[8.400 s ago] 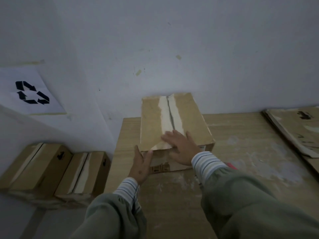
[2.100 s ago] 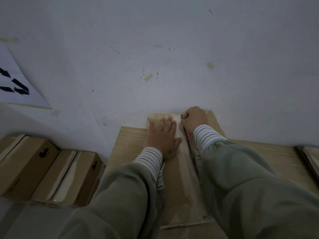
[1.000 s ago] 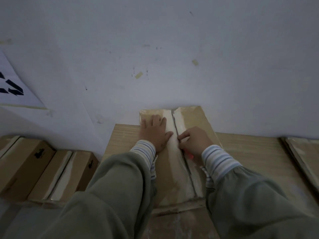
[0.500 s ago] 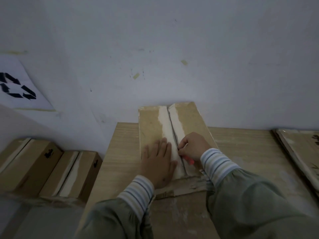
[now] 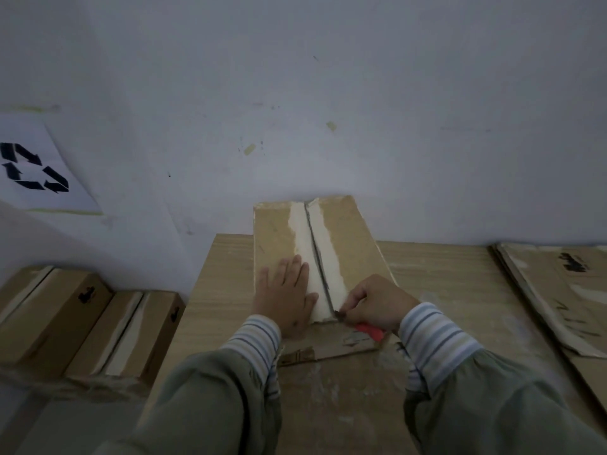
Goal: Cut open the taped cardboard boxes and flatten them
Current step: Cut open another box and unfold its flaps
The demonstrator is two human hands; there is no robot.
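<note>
left hand (image 5: 285, 302) lies flat, fingers straight, on the box (image 5: 348, 244); right hand (image 5: 377, 305) fingers clamped on a red cutter (image 5: 369, 331) at the tape seam's near end.

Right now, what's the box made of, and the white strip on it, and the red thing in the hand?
The box looks like matte brown cardboard, scuffed and creased at its near end. The white strip seems to be smooth tape, split along the seam. The red tool in the right hand is probably plastic; its tip is too small to judge.
</note>
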